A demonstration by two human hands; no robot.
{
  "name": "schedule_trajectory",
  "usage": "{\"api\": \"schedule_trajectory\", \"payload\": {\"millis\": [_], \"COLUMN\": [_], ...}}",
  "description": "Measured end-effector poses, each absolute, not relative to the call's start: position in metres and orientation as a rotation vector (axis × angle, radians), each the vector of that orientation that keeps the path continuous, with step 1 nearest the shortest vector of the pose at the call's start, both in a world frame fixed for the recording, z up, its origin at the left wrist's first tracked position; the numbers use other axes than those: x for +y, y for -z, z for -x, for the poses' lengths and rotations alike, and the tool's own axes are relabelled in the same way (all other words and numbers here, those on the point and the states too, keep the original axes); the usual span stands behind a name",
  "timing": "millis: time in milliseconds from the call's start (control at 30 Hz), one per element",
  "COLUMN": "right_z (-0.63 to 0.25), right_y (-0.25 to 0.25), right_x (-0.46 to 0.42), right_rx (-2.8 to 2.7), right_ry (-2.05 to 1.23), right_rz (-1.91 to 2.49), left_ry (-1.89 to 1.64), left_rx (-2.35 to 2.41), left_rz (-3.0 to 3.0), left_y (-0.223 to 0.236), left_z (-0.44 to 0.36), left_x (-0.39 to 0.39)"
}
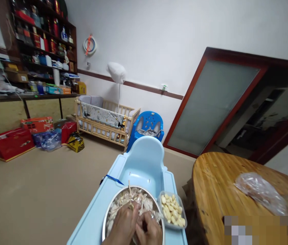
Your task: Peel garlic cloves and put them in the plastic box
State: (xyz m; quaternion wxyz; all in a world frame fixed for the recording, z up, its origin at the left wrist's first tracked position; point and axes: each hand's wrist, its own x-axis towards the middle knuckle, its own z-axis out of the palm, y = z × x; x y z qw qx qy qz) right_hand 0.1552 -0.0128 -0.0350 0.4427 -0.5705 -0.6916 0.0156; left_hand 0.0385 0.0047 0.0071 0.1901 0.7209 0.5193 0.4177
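Observation:
A round metal bowl [106,217] full of papery garlic skins [146,203] and stems rests on the pale blue tray of a child's high chair [95,207]. Over the bowl, my left hand [123,219] has its fingers bent and pressed together. Close against it, my right hand [149,228] is closed too, thumb and fingers pinching. Whatever sits between the fingertips is hidden by the hands. Just right of the bowl stands a clear plastic container [162,221] holding many peeled garlic cloves [171,209].
A wooden table [215,180] with a crumpled plastic bag [260,190] is at the right. Beyond the high chair are a blue child's seat [150,119] and a wooden crib [103,131]. Red bags [11,143] lie on the floor at left, below a bottle shelf [46,30].

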Motion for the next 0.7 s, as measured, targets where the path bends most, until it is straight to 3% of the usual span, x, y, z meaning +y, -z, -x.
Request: {"api": "schedule_trajectory", "payload": {"millis": [267,700], "right_z": [-0.171,-0.156], "right_y": [0.011,0.007], "right_x": [-0.015,-0.029], "right_rx": [-1.588,-2.112], "right_ry": [-0.447,-0.306], "right_rz": [1.434,1.796], "left_ry": [-1.1,-1.087], "left_rx": [1.468,1.365], "left_rz": [-2.036,-2.382], "left_y": [-0.012,0.028], "left_z": [-0.023,-0.001], "left_x": [0.008,0.008]}}
